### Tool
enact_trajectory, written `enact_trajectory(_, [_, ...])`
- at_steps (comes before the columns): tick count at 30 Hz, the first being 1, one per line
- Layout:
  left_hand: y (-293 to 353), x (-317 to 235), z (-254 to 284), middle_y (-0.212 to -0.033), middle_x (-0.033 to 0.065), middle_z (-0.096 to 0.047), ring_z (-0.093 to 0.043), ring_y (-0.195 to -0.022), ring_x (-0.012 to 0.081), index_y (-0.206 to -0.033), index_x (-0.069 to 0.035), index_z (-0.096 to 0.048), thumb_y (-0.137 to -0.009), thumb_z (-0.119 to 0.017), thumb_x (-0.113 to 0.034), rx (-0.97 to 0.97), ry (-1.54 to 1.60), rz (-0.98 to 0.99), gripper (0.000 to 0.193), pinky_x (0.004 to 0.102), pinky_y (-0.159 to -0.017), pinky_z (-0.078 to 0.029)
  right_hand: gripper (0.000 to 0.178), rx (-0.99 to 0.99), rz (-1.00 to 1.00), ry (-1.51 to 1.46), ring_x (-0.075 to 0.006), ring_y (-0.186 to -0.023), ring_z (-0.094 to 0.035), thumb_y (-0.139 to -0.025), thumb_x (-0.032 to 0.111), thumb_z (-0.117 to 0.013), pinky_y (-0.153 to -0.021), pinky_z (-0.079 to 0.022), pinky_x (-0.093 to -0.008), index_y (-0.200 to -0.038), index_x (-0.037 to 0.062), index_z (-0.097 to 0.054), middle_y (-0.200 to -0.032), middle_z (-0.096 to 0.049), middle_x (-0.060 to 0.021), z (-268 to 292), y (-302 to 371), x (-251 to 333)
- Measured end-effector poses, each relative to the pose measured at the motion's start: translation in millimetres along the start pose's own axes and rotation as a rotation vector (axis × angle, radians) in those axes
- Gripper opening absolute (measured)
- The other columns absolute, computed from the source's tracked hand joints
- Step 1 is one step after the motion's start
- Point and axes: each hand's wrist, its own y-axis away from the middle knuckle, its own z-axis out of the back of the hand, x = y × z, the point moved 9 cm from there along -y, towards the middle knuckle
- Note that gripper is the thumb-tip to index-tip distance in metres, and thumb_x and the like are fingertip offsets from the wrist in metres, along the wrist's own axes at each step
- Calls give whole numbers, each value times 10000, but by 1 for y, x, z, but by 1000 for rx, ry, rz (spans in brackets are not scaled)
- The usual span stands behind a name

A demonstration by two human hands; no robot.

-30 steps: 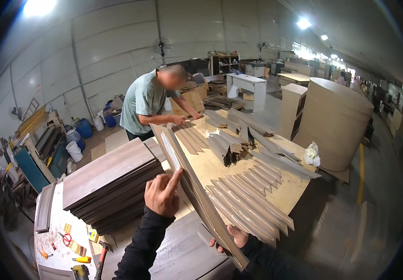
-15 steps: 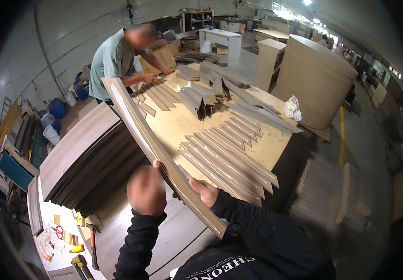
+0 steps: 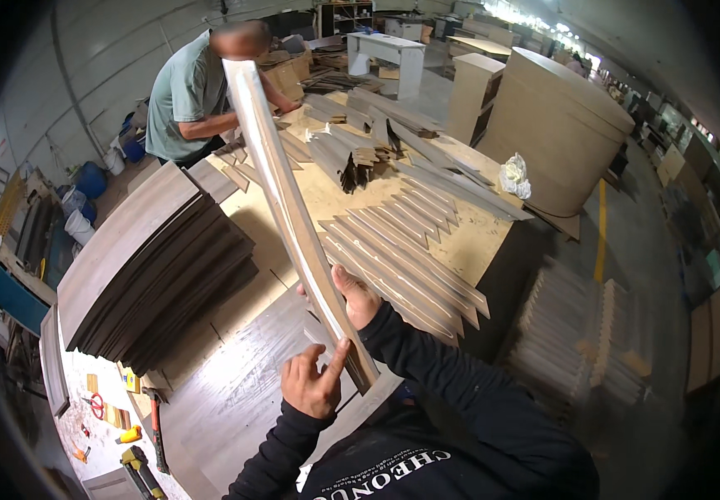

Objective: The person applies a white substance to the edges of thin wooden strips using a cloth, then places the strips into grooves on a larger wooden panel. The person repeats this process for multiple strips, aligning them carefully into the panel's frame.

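My right hand (image 3: pixel 356 298) is closed around a long wooden trim strip (image 3: pixel 297 221), thumb on the near edge and fingertips showing past the other edge. The strip is raised and slants from my body toward the far left. A whitish line, which looks like glue, runs along its face. Close to the strip's lower end, my left hand (image 3: pixel 313 379) holds nothing; its index finger is stretched onto the face while the other fingers curl loosely. Several similar strips with pointed ends and whitish lines (image 3: pixel 393 279) lie side by side on the light wooden table (image 3: pixel 460 268).
A tall stack of curved brown panels (image 3: pixel 156 275) stands at left, beside a greyish board (image 3: pixel 226 400). Red scissors (image 3: pixel 96 405), a hammer (image 3: pixel 156 425) and a yellow tool (image 3: pixel 130 434) lie on a white surface. A co-worker (image 3: pixel 193 100) leans over the far side of the table.
The strip has swung more upright, its far end moving right and up. My left hand has let go of its edge and moved down right, onto its face. My right hand has risen slightly.
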Motion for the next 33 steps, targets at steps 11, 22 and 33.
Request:
enact_trajectory(11, [8,-6,1,-1064,147,-511,-494,-949,289,-1102,-169,-609,-643,-523,22,35,90,85,504,380,-808,-392,600,-157,51,-131,-112,-811,-524,-901,556,-300,-742,-417,-260,-1020,51,-602,-920,-620,-41,25,-15,1])
enact_trajectory(22, [0,14,7,-1165,168,-470,-450,-1043,343,-1089,-145,-610,-573,-456,89,-4,104,181,587,418,-897,-366,595,-247,86,-262,-124,-772,-529,-870,566,-389,-694,-433,-255,-1079,27,-531,-912,-609,-80,27,-14,22])
enact_trajectory(33, [19,12,-2,-1102,130,-523,-480,-1010,299,-1040,-224,-632,-639,-522,43,39,98,119,494,421,-853,-359,665,-259,36,-117,-151,-705,-532,-856,622,-326,-615,-453,-280,-1149,45,-484,-887,-561,-61,44,-20,17])
